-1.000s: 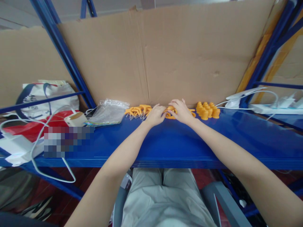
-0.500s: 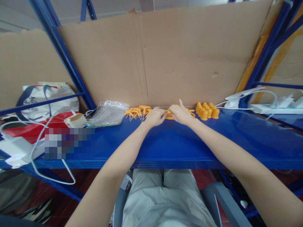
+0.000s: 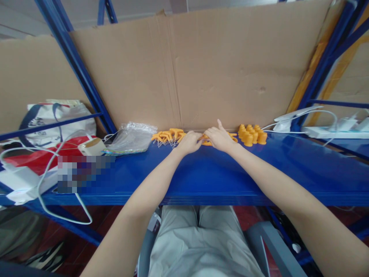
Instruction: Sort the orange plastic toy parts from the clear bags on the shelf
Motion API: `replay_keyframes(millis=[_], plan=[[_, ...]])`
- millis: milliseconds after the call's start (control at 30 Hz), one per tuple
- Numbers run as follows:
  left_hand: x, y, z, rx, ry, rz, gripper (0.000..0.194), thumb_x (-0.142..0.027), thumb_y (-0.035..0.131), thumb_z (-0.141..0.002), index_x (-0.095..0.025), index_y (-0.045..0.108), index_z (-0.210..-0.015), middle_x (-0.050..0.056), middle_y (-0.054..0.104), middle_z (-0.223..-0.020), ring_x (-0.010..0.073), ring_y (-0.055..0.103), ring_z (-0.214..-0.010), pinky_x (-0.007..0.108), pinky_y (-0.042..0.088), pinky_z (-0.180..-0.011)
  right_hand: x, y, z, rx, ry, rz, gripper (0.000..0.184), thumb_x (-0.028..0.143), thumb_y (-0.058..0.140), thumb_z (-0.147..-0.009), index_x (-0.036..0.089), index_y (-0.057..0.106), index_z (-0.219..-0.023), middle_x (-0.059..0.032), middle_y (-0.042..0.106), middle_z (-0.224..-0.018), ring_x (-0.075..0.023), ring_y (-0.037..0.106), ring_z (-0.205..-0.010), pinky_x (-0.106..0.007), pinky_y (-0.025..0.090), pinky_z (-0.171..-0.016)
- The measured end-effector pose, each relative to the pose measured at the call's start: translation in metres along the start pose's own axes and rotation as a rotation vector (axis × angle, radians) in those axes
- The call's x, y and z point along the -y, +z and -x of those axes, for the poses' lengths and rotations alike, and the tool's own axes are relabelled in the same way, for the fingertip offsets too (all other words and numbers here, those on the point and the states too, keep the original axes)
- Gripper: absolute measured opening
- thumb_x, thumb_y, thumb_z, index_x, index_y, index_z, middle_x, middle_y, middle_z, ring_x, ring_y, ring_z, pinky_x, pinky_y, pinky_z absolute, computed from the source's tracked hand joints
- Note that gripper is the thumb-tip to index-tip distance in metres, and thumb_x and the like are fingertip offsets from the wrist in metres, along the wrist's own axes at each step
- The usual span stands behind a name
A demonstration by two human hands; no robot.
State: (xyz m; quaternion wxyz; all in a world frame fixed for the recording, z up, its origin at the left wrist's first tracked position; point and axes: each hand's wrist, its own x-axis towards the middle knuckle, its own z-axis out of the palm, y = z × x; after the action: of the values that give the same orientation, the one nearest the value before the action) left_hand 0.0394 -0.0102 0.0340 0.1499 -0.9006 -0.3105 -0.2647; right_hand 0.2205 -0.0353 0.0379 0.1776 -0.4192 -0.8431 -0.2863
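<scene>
My left hand [image 3: 189, 142] is closed, fingertips pinching one end of a small orange plastic piece [image 3: 206, 143] low over the blue shelf. From the other side my right hand [image 3: 219, 137] closes on the same piece, one finger sticking up. Most of the piece is hidden by my fingers. Just left of my left hand lies a heap of orange branched pieces [image 3: 168, 135] with small metal chains [image 3: 173, 144]. More flat orange parts [image 3: 234, 137] show partly behind my right hand. Several orange peg-shaped pieces [image 3: 251, 135] stand grouped to the right.
A clear plastic bag [image 3: 131, 140] lies left of the heap. Further left are a white charger with cables [image 3: 19, 179], a red bag [image 3: 37, 156] and a white tote [image 3: 72, 125]. Cardboard [image 3: 219, 65] backs the blue shelf [image 3: 201, 177]. A power strip [image 3: 325, 132] sits at right.
My right hand has shifted slightly left and its fingers now cover more of the orange piece. My left hand stays almost in place.
</scene>
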Motion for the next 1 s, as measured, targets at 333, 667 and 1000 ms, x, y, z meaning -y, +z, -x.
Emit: replay_keyframes(millis=[333,667,1000], plan=[[0.002,-0.002,0.003,0.023,-0.010,-0.024,0.023,-0.021,0.048,-0.091,-0.016,0.069,-0.085,0.009,0.074,-0.081,0.0217,0.069,-0.075,0.033,0.048,-0.076,-0.007,0.008,0.002,0.025,-0.046,-0.082,0.024,0.019,0.046,-0.095,0.016,0.059,-0.114,-0.0122,0.069,-0.109,-0.0264,0.062,-0.104,-0.063,0.019,-0.115],[0.001,-0.001,0.003,0.009,-0.057,-0.029,0.023,-0.024,0.050,-0.091,-0.016,0.071,-0.085,0.009,0.074,-0.080,0.0224,0.069,-0.075,0.034,0.049,-0.075,-0.010,0.006,0.000,0.013,-0.029,-0.090,0.019,0.013,0.048,-0.091,0.015,0.057,-0.107,-0.0111,0.067,-0.102,-0.0253,0.062,-0.101,-0.057,0.024,-0.113],[0.007,-0.001,0.006,-0.016,-0.067,-0.024,0.024,-0.028,0.051,-0.093,-0.017,0.071,-0.084,0.008,0.073,-0.079,0.0212,0.068,-0.075,0.033,0.049,-0.077,-0.011,0.003,0.004,0.023,-0.010,-0.109,0.020,0.016,0.047,-0.092,0.016,0.061,-0.107,-0.0105,0.068,-0.103,-0.0250,0.062,-0.103,-0.060,0.022,-0.114]])
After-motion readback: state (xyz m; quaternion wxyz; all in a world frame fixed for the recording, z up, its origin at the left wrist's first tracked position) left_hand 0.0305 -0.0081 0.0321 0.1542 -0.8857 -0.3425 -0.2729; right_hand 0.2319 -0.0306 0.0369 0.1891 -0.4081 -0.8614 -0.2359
